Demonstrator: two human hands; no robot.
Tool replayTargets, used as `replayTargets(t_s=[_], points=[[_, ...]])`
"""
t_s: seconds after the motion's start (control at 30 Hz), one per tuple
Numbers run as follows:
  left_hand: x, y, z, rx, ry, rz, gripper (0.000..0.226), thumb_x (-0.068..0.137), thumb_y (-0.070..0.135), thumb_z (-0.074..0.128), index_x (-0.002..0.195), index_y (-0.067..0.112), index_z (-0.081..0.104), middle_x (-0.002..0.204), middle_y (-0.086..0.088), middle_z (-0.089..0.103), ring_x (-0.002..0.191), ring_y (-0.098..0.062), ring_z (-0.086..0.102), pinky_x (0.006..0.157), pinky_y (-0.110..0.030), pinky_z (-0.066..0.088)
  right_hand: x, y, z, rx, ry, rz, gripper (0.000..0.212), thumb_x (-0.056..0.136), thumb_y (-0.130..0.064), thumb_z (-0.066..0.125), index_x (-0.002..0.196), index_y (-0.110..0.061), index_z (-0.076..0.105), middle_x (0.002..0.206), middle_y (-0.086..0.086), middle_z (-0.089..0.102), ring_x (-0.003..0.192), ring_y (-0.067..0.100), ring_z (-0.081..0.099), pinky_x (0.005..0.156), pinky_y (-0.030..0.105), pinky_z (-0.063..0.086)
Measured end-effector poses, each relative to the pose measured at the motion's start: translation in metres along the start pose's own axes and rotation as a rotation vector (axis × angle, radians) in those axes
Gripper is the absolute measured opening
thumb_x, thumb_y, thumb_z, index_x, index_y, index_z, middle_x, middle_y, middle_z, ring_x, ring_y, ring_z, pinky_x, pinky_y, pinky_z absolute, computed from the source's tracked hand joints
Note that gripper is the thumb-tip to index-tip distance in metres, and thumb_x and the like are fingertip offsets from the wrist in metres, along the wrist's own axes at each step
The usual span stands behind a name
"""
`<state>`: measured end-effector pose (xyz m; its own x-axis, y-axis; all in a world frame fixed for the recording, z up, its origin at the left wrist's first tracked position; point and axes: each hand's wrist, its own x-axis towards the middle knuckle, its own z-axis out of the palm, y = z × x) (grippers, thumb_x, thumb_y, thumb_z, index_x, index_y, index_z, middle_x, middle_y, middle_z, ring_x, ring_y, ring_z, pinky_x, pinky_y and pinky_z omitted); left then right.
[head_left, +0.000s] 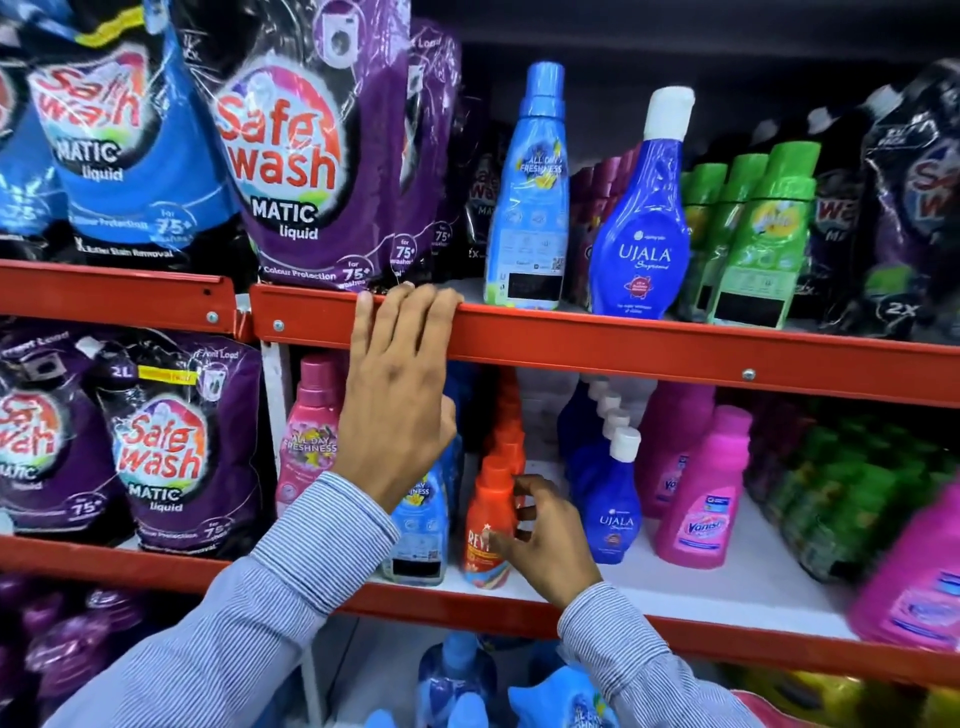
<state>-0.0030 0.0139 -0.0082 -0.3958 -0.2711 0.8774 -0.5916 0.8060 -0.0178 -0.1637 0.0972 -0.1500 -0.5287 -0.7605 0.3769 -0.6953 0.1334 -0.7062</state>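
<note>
Striped sleeves (322, 545) nearest, right hand (545, 540) grasping front orange bottle (485, 525) near middle shelf (727, 592) lip, blue bottles (610, 509) crowding both sides, left hand (395, 395) released, resting flat on upper shelf edge (623, 348)

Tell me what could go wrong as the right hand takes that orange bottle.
The right hand grips the front orange bottle; the orange bottles lined up close behind it might topple as it leaves. The light blue bottle and the Ujala bottle stand close on either side, so a sideways pull could knock one over.
</note>
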Motion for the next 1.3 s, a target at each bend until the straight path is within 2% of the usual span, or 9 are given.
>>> replayTargets(t_s=[0.17,0.27,0.4,0.5,0.7,0.83,0.97,1.1,1.3], points=[[0.000,-0.004,-0.002,0.037,-0.036,0.023,0.088,0.066,0.010,0.062,0.150,0.011,0.034,0.153,-0.010,0.043,0.147,-0.031,0.033,0.128,-0.054,0.017,-0.011,-0.019,-0.031,-0.090,0.076,-0.092,0.054,0.074,-0.027,0.081,0.123,-0.027,0.055,0.121,-0.007,0.058,0.106,0.011,0.061,0.094,0.037,0.056],[-0.001,-0.003,0.001,0.055,-0.014,0.016,0.089,0.067,0.014,0.065,0.151,0.013,0.034,0.156,-0.009,0.040,0.151,-0.030,0.029,0.126,-0.059,0.015,-0.018,-0.046,-0.067,-0.176,0.323,-0.325,0.043,0.080,-0.033,0.067,0.120,-0.033,0.052,0.114,-0.014,0.056,0.102,0.006,0.058,0.089,0.028,0.053],[-0.002,0.009,0.008,0.056,0.062,-0.013,0.088,0.072,0.031,0.066,0.152,0.014,0.035,0.163,-0.011,0.033,0.156,-0.034,0.018,0.125,-0.066,0.006,-0.013,-0.085,-0.115,-0.340,0.703,-0.604,0.043,0.082,-0.022,0.066,0.125,-0.017,0.058,0.120,0.003,0.062,0.113,0.024,0.056,0.104,0.032,0.044],[-0.001,0.029,0.013,0.063,0.111,0.043,0.089,0.072,0.038,0.064,0.154,0.015,0.035,0.166,-0.013,0.027,0.156,-0.037,0.015,0.122,-0.070,0.008,0.002,-0.108,-0.141,-0.410,0.846,-0.616,0.049,0.082,-0.025,0.065,0.128,-0.009,0.059,0.131,0.013,0.059,0.123,0.034,0.052,0.111,0.042,0.038],[0.009,0.060,0.022,0.022,0.106,0.175,0.091,0.073,0.037,0.063,0.156,0.012,0.031,0.166,-0.017,0.026,0.156,-0.035,0.018,0.122,-0.069,0.016,0.044,-0.139,-0.173,-0.374,0.790,-0.306,0.090,0.080,-0.046,0.066,0.149,-0.002,0.030,0.150,0.018,0.041,0.132,0.034,0.043,0.114,0.039,0.032],[0.014,0.063,0.028,0.018,0.071,0.201,0.091,0.074,0.034,0.065,0.156,0.013,0.032,0.164,-0.015,0.031,0.155,-0.035,0.022,0.122,-0.066,0.016,0.063,-0.143,-0.176,-0.361,0.695,-0.213,0.111,0.073,-0.056,0.073,0.153,-0.004,0.016,0.149,0.018,0.043,0.129,0.036,0.052,0.101,0.043,0.046],[0.013,0.055,0.031,0.023,0.093,0.214,0.091,0.072,0.031,0.068,0.155,0.017,0.033,0.157,-0.012,0.043,0.150,-0.034,0.035,0.123,-0.062,0.019,0.064,-0.141,-0.180,-0.286,0.727,-0.265,0.108,0.067,-0.055,0.078,0.151,-0.009,0.027,0.149,0.013,0.049,0.128,0.032,0.056,0.100,0.041,0.049],[0.014,0.054,0.033,0.023,0.115,0.213,0.090,0.073,0.032,0.068,0.154,0.019,0.034,0.152,-0.010,0.048,0.146,-0.032,0.039,0.126,-0.058,0.016,0.049,-0.142,-0.191,-0.174,0.890,-0.387,0.094,0.069,-0.051,0.079,0.143,-0.009,0.041,0.139,0.008,0.057,0.122,0.024,0.059,0.099,0.035,0.049],[0.015,0.056,0.042,-0.001,0.188,0.192,0.085,0.075,0.037,0.064,0.154,0.021,0.035,0.149,-0.008,0.047,0.145,-0.031,0.038,0.128,-0.055,0.011,0.008,-0.132,-0.211,-0.130,0.977,-0.519,0.088,0.069,-0.049,0.079,0.138,-0.006,0.047,0.131,0.007,0.060,0.113,0.014,0.056,0.095,-0.002,0.030]])
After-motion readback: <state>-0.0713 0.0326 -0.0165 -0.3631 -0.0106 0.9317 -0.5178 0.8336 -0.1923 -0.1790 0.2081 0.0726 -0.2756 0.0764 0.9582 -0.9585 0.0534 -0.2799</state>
